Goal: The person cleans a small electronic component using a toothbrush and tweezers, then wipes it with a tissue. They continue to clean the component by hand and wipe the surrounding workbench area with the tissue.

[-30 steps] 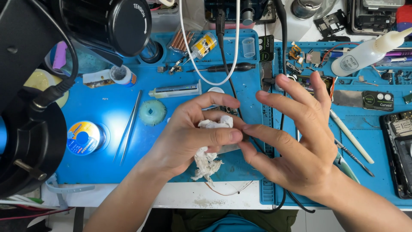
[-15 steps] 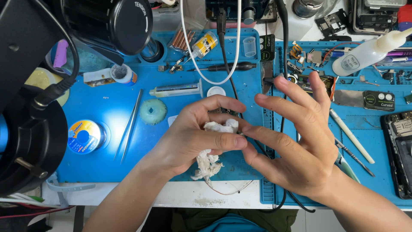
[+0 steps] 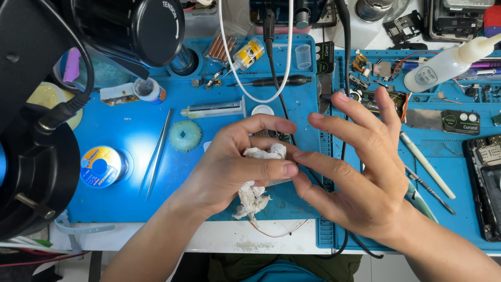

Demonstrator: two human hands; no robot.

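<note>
Tissue, white and crumpled, sits pinched in the left hand between thumb and fingers, its tail hanging down over the blue mat on the bench; a small dark circuit board peeks out behind the fingers; the right hand is released, fingers spread, its fingertips touching the left thumb tip just beside the tissue; tweezers, a solder spool and a green round sponge lie to the left, well apart.
</note>
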